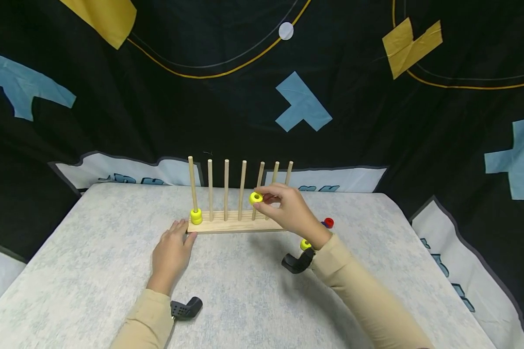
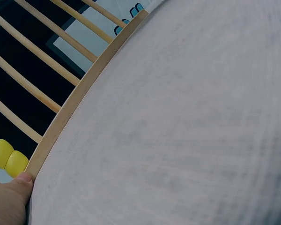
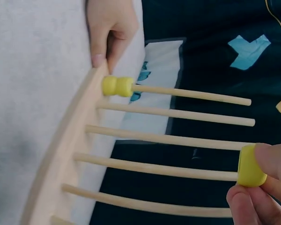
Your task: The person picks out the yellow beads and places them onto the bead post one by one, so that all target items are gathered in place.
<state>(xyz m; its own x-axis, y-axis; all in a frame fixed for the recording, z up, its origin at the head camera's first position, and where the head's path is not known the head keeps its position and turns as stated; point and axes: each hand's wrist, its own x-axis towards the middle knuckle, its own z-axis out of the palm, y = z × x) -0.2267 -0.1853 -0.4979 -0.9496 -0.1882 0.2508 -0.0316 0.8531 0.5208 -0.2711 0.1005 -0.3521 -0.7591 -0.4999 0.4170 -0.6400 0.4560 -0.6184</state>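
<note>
A pale wooden rack (image 1: 231, 226) stands on the table with a row of several upright pegs. Two yellow beads (image 1: 196, 216) are stacked at the bottom of its leftmost peg. My left hand (image 1: 170, 254) holds the rack's left end, the thumb at the front edge. Between thumb and fingers, my right hand (image 1: 290, 208) pinches another yellow bead (image 3: 251, 168), its hole visible in the head view. This bead is held above the base, in front of the right-hand pegs. The right hand hides part of those pegs.
Beyond the right forearm lie a loose yellow bead (image 1: 305, 244), a red bead (image 1: 329, 223) and a partly hidden blue one. A light patterned cloth (image 1: 236, 291) covers the table. Black fabric (image 1: 227, 111) with tape patches hangs behind it.
</note>
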